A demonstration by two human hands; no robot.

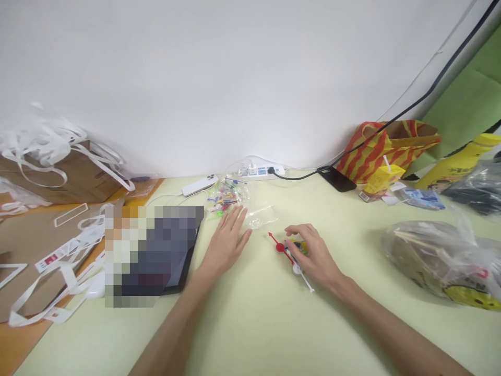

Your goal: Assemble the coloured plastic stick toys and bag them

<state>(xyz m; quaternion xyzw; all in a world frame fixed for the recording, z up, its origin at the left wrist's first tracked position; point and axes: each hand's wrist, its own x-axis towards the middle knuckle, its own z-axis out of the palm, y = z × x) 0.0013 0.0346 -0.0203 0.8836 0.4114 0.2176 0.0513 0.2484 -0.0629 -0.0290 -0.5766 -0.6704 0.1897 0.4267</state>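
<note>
My left hand [227, 241] lies low over the table, fingers stretched out and thumb apart. Its fingertips are at the near edge of a clear bag of small colourful plastic pieces [227, 199]. Beyond its thumb is a small flat clear plastic bag [261, 216]. My right hand [313, 256] is curved over a few small plastic pointers, its thumb and index finger apart. A red arrow-shaped pointer [279, 247] and a white pointer [307, 282] stick out beside the thumb. A yellow and blue piece [301, 246] shows between the fingers, partly hidden.
A tablet [182, 263], partly pixelated, lies left of my left arm. A white power bank or phone [199, 185] and a power strip [262, 171] are along the wall. To the right are a black phone [337, 179], a drink carton [381, 183] and a plastic-wrapped package [430, 256].
</note>
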